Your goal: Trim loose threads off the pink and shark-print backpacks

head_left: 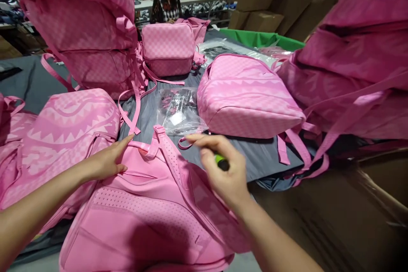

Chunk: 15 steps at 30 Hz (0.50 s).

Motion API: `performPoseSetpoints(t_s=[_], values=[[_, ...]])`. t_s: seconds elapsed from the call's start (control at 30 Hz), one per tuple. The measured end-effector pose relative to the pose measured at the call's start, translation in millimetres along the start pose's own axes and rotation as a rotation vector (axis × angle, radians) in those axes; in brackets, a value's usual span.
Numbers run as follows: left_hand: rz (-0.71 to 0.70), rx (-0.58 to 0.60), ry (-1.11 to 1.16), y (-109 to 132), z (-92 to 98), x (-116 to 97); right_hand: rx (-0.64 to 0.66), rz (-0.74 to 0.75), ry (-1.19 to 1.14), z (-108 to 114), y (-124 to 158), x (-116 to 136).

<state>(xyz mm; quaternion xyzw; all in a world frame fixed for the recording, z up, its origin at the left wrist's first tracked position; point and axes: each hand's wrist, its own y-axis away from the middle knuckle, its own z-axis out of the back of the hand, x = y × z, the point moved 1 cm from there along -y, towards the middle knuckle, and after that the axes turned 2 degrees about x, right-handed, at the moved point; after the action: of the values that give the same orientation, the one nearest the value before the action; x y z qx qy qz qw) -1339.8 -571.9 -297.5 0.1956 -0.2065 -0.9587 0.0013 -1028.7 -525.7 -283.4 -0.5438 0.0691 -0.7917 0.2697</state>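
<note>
Pink backpack (pixel 111 231) lies before you; your left hand (pixel 108 161) is spread on it, your right hand (pixel 228 170) grips a green-and-black thing (pixel 221 162).

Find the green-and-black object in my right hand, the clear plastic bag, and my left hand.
Green-and-black object (pixel 219 160): head view, on its green part.
Clear plastic bag (pixel 181 108): head view, middle of its film.
Left hand (pixel 107 162): head view, back of the hand.

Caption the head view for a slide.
Left hand on a pink backpack, right hand gripping a green-and-black object, with more pink bags on the grey-covered table.
</note>
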Motion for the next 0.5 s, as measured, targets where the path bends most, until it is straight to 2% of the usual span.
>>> performPoseSetpoints(t_s=[0.03, 0.07, 0.13, 0.2, 0.23, 0.33, 0.43, 0.5], values=[[0.010, 0.003, 0.004, 0, 0.1, -1, -0.028, -0.036, 0.187, 6, -9, -13], [0.017, 0.005, 0.007, 0, 0.3, -2, 0.049, -0.086, 0.396, 6, -20, -29], [0.016, 0.004, 0.008, 0, 0.8, -4, 0.356, -0.217, 0.761, -5, -43, -62], [0.017, 0.003, 0.005, 2, 1.4, -7, 0.555, -0.283, 0.873, -24, -65, -90], [0.021, 0.004, 0.003, 4, 1.6, -8, 0.596, -0.297, 0.889, -34, -74, -99], [0.045, 0.018, 0.004, 7, 2.0, -11, 0.559, -0.306, 0.964, -54, -91, -112], [0.059, 0.030, 0.005, 7, 2.1, -13, 0.467, -0.273, 1.052, -64, -95, -115], [0.067, 0.040, 0.004, 5, 1.5, -13, 0.475, -0.229, 1.071, -69, -97, -121]])
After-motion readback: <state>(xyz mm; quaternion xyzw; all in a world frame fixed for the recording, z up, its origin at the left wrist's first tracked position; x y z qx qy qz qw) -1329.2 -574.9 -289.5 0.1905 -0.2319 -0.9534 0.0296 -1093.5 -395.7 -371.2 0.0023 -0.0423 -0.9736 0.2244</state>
